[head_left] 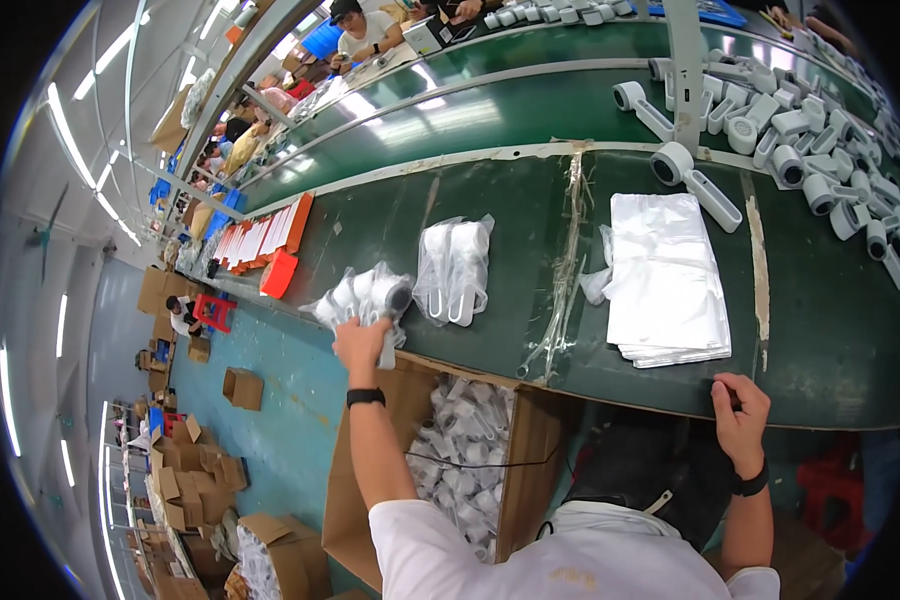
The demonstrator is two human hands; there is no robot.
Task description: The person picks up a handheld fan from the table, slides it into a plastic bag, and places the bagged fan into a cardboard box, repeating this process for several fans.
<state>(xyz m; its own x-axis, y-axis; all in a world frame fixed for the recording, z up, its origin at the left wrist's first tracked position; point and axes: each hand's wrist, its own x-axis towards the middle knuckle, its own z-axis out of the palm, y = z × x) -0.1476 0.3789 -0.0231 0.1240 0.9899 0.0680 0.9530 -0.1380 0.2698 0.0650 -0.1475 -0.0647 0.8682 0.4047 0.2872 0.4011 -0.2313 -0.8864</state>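
At the table's near edge my left hand closes its fingers around the lower end of a clear plastic bag of white plastic pieces, which have round heads and slim looped handles. Just right of it lies a second such bag, flat on the green table and touched by neither hand. My right hand rests by the front edge, fingers curled in, with nothing visible in them. It is nearest to a stack of white plastic bags.
Loose white pieces are heaped at the far right. Orange-red boxes stand at the table's left. Below the edge, an open carton holds many bagged pieces. A metal post rises behind; a person sits across the bench.
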